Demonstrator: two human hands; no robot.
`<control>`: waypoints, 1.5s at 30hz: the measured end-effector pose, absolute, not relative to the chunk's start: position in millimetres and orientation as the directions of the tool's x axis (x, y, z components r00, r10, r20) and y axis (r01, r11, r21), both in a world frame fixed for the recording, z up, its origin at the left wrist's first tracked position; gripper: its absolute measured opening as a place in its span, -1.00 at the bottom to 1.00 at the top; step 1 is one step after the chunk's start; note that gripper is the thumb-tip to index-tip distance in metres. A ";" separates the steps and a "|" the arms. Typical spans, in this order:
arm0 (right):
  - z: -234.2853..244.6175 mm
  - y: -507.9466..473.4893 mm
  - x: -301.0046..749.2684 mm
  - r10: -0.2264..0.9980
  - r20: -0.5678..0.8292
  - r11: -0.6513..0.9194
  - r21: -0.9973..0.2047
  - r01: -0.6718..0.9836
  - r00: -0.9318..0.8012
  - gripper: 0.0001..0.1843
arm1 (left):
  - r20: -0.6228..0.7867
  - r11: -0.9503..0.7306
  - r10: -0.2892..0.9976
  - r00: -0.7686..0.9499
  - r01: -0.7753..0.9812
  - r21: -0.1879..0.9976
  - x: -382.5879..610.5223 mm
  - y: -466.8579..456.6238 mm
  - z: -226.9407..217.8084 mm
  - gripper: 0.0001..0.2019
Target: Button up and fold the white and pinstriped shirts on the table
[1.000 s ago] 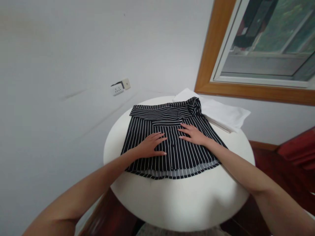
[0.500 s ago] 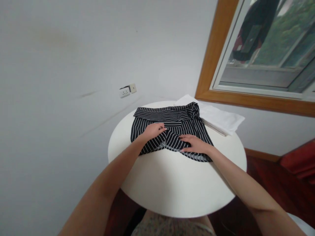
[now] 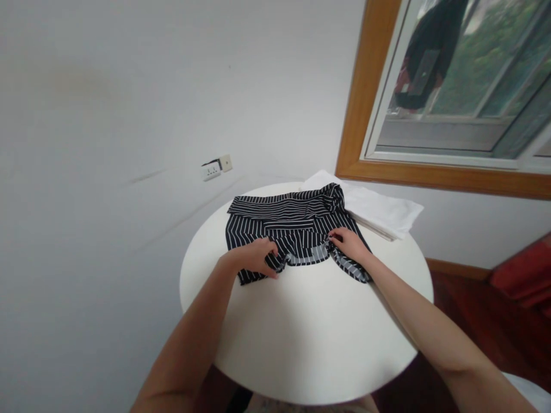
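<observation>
A black shirt with white stripes (image 3: 297, 209) lies on a round white table (image 3: 310, 338), one sleeve folded flat across it. Its near hem is wavy, and grey inner fabric shows along it. My left hand (image 3: 257, 257) rests at the hem's left part, thumb and fingers apart in a curved shape against the cloth. With bent fingers, my right hand (image 3: 348, 243) pinches the shirt nearer its right side, where the cloth bunches up under the fingertips. The fingertips of the right hand are partly hidden.
Folded white cloth (image 3: 381, 209) lies at the table's back right, partly behind the shirt. A white wall (image 3: 107, 115) with a socket (image 3: 211, 171) stands behind the table. To the right is a wood-framed window (image 3: 350, 137); red fabric (image 3: 525, 272) is low at the right.
My left hand has moved toward me and slightly left, its fingers now spread. My right hand has shifted up and now pinches cloth. The hem's middle has been drawn back, showing more grey inside.
</observation>
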State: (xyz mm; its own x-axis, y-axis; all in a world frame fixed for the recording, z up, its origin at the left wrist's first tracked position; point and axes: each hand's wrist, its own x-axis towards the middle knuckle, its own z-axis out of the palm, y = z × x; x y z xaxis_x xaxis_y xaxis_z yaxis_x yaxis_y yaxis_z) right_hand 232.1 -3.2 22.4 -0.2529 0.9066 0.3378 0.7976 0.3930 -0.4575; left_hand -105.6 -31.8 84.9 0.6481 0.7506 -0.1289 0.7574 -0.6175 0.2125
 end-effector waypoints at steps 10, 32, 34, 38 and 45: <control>49.6 -23.3 239.1 0.883 0.210 0.464 -0.512 0.722 -0.419 -0.60 | -0.094 -0.605 0.786 0.611 0.791 0.089 -93.6 -12.5 62.5 -0.79; 81.5 -47.7 253.1 0.999 -0.009 0.039 0.011 0.999 -0.039 -0.58 | 0.022 -0.428 0.891 0.453 0.823 0.374 -131.3 -22.2 110.0 -0.76; 83.7 -48.5 259.0 1.000 -0.005 -0.006 0.041 0.999 0.006 -0.57 | -0.063 -0.447 0.864 0.500 0.818 0.362 -141.5 -24.7 113.9 -0.70; 95.2 -45.1 269.5 0.999 0.006 0.032 0.061 0.998 -0.032 -0.59 | -0.214 -0.445 0.838 0.502 0.856 0.263 -163.9 -21.2 116.6 -0.63; 150.5 23.7 280.1 0.950 0.141 0.288 -0.054 0.956 -0.278 -0.75 | -0.112 -0.417 0.898 0.425 0.905 0.087 -196.5 37.8 153.1 -0.77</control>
